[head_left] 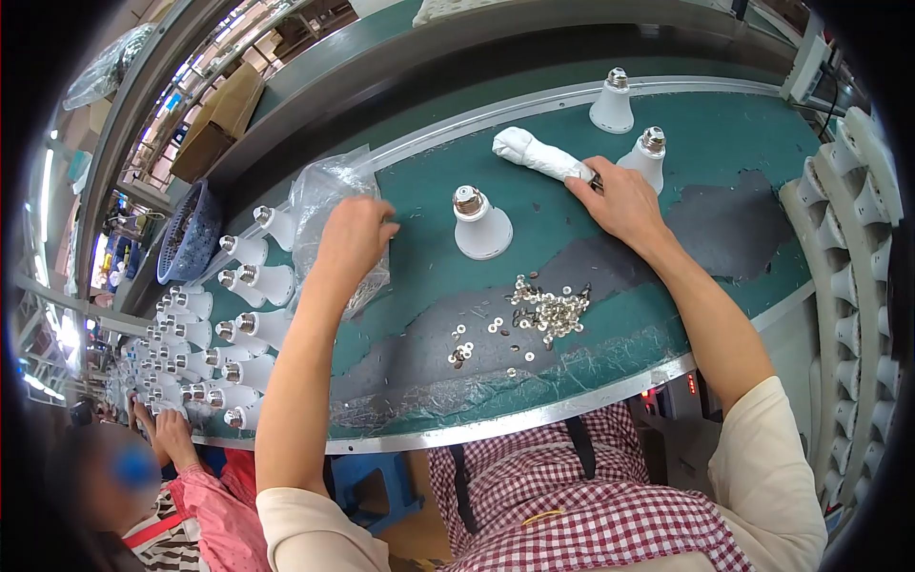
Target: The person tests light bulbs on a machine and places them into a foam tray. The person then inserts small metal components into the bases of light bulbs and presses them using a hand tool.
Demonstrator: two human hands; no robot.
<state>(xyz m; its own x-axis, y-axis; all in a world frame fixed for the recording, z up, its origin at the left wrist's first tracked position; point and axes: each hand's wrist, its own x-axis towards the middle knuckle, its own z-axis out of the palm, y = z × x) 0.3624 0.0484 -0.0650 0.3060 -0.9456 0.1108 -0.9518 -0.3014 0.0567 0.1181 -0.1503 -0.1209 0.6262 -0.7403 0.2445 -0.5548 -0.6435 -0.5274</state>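
My left hand (355, 234) is over a crumpled clear plastic bag (319, 200), fingers half curled and thumb apart, with nothing visible between them. A white LED bulb (483, 229) stands upright on the green mat, metal cap up, between my hands. My right hand (620, 200) is closed on one end of a white-wrapped tool (540, 155), whose dark tip shows by my fingers. Just behind that hand stands another bulb (646, 157), and a further bulb (612, 103) is at the back. Small metal contact caps (558, 313) lie in a loose pile nearer me.
Many bulbs (253, 329) crowd the bench's left side, near a co-worker's hand (173, 439). A blue basket (186, 234) and a cardboard box (217, 119) sit at the left back. White racks (839, 276) holding cone-shaped housings rise at the right. The bench's metal edge (534, 412) runs before me.
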